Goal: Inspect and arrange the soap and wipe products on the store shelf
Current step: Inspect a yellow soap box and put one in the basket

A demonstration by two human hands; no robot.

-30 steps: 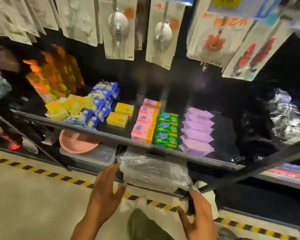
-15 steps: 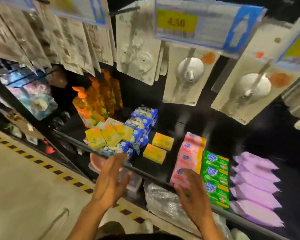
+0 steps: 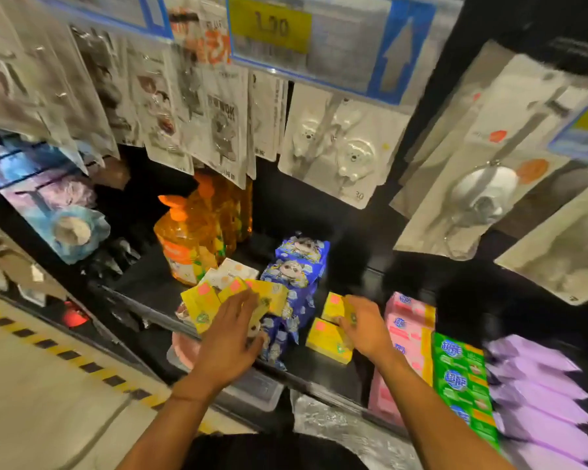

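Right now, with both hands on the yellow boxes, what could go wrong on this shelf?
The jumbled yellow boxes under the left hand sit at the shelf's front edge; a push could drop one. They lean on the blue wipe packs, which may slide. The right hand could nudge the pink boxes beside it.

wipe packs between soap boxes; bottles behind, left

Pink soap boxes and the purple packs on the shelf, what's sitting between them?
A row of green boxes lies between the pink soap boxes and the purple packs, seen in the head view.
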